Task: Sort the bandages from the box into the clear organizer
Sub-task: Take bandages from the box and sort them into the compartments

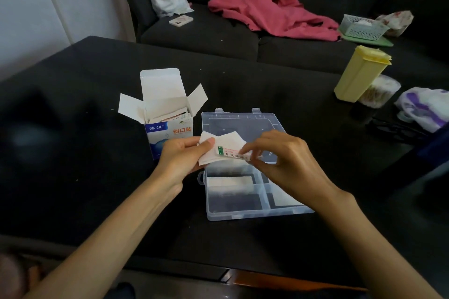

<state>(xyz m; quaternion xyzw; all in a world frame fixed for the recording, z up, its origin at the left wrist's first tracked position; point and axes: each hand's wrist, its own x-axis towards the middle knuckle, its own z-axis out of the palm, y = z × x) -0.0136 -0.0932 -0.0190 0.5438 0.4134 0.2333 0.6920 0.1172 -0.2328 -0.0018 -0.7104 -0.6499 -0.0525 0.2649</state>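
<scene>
- Left hand (181,156) pinches a small stack of bandages (220,147) mid-frame, right over the clear organizer (257,212), so drops land inside.
- Right hand (283,156) pinches one strip off the stack, probably peeling it free.
- Box (170,128) sits open just left, easy reach for refills.

1. Both bare forearms reach forward from the lower edge of the view and converge toward the middle.
2. The left hand (181,158) is turned with its thumb on top, the thumb pressed flat against the curled fingers in a pinching grip.
3. The right hand (284,158) is back-up, knuckles raised, fingers bent downward and gathered toward the thumb in a fine pinch; the fingertips are partly hidden, so the exact contact is hard to tell.
4. The two hands sit near each other, not touching.
</scene>
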